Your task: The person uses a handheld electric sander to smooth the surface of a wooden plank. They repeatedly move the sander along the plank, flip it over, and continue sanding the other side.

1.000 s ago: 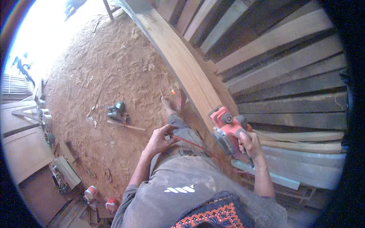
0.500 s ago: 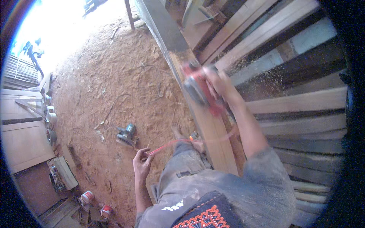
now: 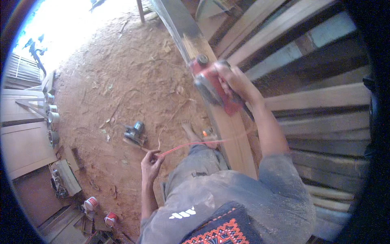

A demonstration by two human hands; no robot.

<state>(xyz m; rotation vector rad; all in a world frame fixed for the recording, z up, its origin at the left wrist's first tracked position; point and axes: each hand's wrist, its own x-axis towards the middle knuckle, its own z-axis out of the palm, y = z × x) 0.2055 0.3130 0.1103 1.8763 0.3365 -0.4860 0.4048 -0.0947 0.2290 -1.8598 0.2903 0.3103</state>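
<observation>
My right hand [image 3: 236, 84] is wrapped round the handle of a red electric hand planer [image 3: 214, 83], slightly blurred. The planer rests on a long wooden plank [image 3: 235, 148] that runs away from me. Pale bare wood shows on the near part of the plank, while its far part is dark grey. Off to the left, my left hand [image 3: 151, 164] pinches a thin red cord [image 3: 180, 145]. From those fingers the cord arches rightward over my leg and across the plank.
A second power tool [image 3: 135, 133], teal and black, lies on the earth floor [image 3: 134, 85]. Long boards [image 3: 321, 99] are stacked along the right. Wooden panels [image 3: 26, 146], small buckets [image 3: 90, 203] and offcuts line the left. My bare foot [image 3: 189, 128] is beside the plank.
The spray of shavings right of the planer is gone from sight. The planer is less blurred and sits slightly nearer me along the plank. The view has shifted; the left hand still pinches the cord.
</observation>
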